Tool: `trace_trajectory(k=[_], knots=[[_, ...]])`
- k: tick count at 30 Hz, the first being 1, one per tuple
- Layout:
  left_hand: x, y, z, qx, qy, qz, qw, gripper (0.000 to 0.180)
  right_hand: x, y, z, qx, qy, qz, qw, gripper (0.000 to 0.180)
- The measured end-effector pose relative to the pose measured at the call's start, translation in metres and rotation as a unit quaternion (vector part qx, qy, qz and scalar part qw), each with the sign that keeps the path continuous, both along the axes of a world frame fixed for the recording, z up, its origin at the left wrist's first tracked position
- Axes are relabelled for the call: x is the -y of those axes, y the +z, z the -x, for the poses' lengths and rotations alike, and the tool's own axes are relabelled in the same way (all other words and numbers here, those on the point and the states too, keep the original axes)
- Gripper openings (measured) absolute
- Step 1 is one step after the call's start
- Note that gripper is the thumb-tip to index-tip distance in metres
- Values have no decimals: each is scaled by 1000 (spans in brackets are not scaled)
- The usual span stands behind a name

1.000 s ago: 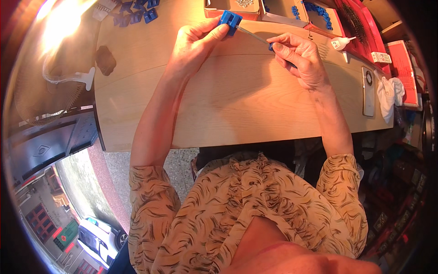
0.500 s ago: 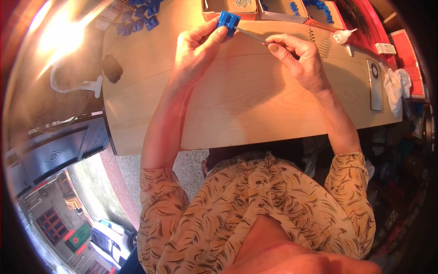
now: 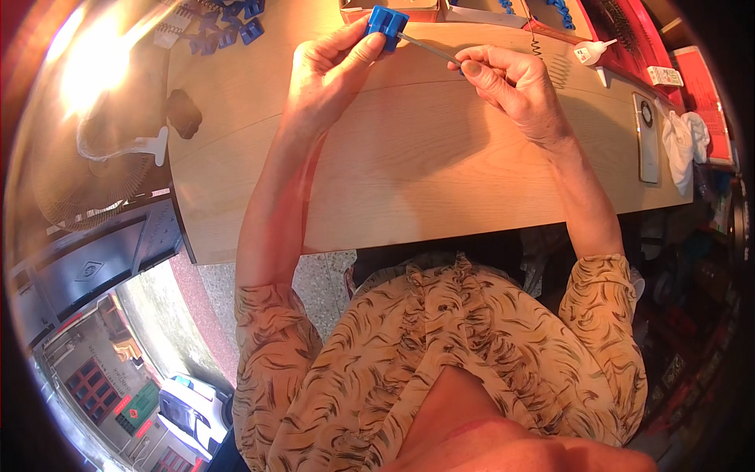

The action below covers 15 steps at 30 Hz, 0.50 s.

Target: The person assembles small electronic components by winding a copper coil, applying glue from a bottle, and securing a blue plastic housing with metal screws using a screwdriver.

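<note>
My left hand pinches a small blue plastic block between thumb and fingers, above the far part of the table. Slots or openings show on the block's face. A thin grey metal rod runs from the block's right side to my right hand. The fingertips and thumb of that hand are closed on the rod's other end, which they mostly hide. The rod's tip meets the block; whether it goes inside cannot be made out.
Several blue blocks lie at the far left near a bright lamp. Open boxes line the far edge. To the right are coiled springs, a white dropper bottle, a phone and a white cloth.
The view has shifted slightly, so the table and boxes sit a little higher. Both hands keep their holds; the block and rod show a little farther up and left.
</note>
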<state>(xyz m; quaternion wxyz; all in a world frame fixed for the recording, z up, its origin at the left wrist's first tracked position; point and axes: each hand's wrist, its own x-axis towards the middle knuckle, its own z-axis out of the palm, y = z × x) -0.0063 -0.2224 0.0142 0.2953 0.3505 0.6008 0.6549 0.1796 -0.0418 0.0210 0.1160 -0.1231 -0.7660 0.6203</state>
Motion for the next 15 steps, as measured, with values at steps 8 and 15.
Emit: trace_trajectory(k=[8,15], knots=[[-1,-1,-1,-4,49,45,998,30,2,1,1,-9,-3,16,1000,27],[-4,0,-1,10,5,-13,1000,33,-5,2,-3,-15,20,45,999,28]])
